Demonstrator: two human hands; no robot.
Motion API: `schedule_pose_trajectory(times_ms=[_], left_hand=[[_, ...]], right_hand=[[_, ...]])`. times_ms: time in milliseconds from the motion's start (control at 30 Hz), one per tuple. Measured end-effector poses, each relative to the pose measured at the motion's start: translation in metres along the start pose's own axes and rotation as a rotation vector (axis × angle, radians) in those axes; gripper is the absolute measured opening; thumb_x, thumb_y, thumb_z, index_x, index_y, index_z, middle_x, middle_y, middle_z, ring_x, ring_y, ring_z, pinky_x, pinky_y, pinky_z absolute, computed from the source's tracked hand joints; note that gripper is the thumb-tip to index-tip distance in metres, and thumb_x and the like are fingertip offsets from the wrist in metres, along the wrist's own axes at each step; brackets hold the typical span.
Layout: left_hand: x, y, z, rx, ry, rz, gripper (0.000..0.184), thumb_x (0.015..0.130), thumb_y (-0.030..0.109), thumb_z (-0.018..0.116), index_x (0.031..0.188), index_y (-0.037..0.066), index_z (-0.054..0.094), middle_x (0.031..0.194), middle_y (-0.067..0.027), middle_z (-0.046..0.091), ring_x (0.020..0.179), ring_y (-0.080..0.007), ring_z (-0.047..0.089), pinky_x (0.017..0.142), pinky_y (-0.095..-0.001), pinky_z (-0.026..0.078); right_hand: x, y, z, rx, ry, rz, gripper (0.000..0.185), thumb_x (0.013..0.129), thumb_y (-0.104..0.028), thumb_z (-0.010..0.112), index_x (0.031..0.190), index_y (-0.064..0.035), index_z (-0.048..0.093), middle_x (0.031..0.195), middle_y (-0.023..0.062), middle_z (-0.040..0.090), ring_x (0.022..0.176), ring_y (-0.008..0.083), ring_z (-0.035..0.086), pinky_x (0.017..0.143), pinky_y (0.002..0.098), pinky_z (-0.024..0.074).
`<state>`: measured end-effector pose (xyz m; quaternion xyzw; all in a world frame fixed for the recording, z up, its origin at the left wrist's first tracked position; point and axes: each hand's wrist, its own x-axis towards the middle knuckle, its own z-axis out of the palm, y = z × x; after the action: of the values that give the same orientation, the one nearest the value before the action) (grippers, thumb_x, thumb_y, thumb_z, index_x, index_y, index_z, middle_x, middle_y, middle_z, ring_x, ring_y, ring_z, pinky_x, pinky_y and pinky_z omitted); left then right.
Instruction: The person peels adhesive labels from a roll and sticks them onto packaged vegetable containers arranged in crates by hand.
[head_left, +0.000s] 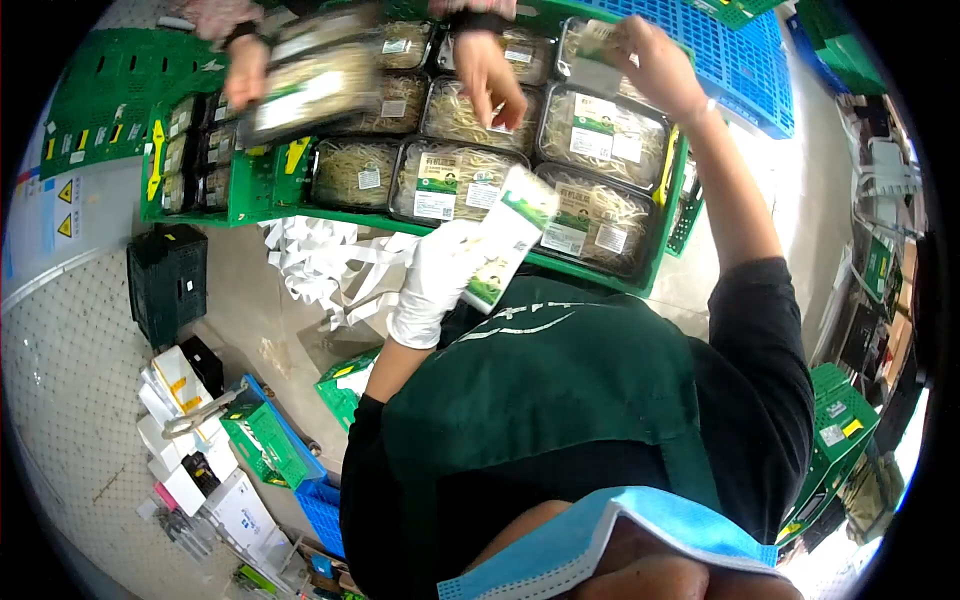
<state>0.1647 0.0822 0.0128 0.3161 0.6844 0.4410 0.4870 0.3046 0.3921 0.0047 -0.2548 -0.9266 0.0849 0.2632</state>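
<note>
My left hand (438, 278), in a white glove, is closed round a stack of green-and-white printed labels (512, 235). It hangs over the front edge of a green crate (610, 278) full of black trays of bean sprouts (595, 215) under clear film. My bare right hand (662, 70) pinches a single label (598, 62), partly blurred, over a tray at the crate's far right corner. Several trays carry a green-and-white label and a small white sticker; others show only the sticker.
Opposite, a co-worker's one hand (246, 72) holds a blurred sprout tray (318, 92); the other hand (490, 85) hovers over the crate. Another green crate (248, 190) with trays stands left. White paper strips (330, 262) hang below. A blue pallet (735, 65) lies far right.
</note>
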Motion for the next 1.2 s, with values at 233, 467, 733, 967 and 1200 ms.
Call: schedule_pose_trajectory(times_ms=[233,467,733,967,1200], left_hand=[[-0.02,-0.015,-0.04,-0.292,0.13,-0.089,0.012,0.074,0.002,0.055,0.085,-0.002,0.054,0.079,-0.0066,0.059,0.069,-0.0104,0.056,0.062,-0.0219,0.045],[-0.012,-0.032,-0.066,-0.226,0.083,0.157,0.023,0.073,0.004,0.058,0.095,-0.002,0.055,0.086,-0.0086,0.059,0.078,-0.0127,0.056,0.068,-0.0253,0.045],[-0.021,-0.056,-0.152,-0.195,0.205,0.308,0.01,0.074,0.007,0.06,0.081,0.001,0.055,0.07,-0.0021,0.055,0.063,-0.0078,0.048,0.058,-0.0227,0.041],[-0.057,-0.075,-0.254,-0.423,0.25,-0.042,0.01,0.073,0.002,0.058,0.079,-0.003,0.052,0.07,-0.0063,0.057,0.062,-0.0092,0.055,0.055,-0.021,0.045],[-0.088,-0.112,-0.31,-0.478,0.43,-0.072,0.007,0.075,0.0,0.055,0.081,-0.002,0.053,0.074,-0.0066,0.059,0.066,-0.0103,0.056,0.057,-0.0211,0.045]], right_hand=[[-0.014,0.039,0.075,-0.575,-0.035,0.177,0.053,0.076,-0.037,0.051,0.12,-0.0125,0.034,0.104,0.0136,0.049,0.096,0.0281,0.048,0.078,0.0374,0.0391],[-0.027,-0.144,0.021,0.944,-0.569,0.008,0.042,0.075,-0.035,0.057,0.105,-0.0061,0.048,0.087,0.0136,0.057,0.079,0.026,0.056,0.071,0.0331,0.0442],[-0.004,-0.291,0.074,0.893,-0.66,0.055,0.018,0.072,-0.014,0.059,0.085,-0.0042,0.051,0.064,0.0144,0.054,0.059,0.0316,0.054,0.052,0.0364,0.0429],[0.087,-0.29,0.166,0.466,-0.442,0.082,0.021,0.073,-0.024,0.059,0.078,-0.0048,0.055,0.072,0.0147,0.059,0.066,0.0273,0.058,0.056,0.0354,0.0452],[0.047,-0.286,0.279,-0.173,-0.406,-0.143,0.038,0.07,-0.033,0.055,0.096,-0.0056,0.045,0.082,0.011,0.053,0.082,0.0247,0.051,0.072,0.0334,0.0382]])
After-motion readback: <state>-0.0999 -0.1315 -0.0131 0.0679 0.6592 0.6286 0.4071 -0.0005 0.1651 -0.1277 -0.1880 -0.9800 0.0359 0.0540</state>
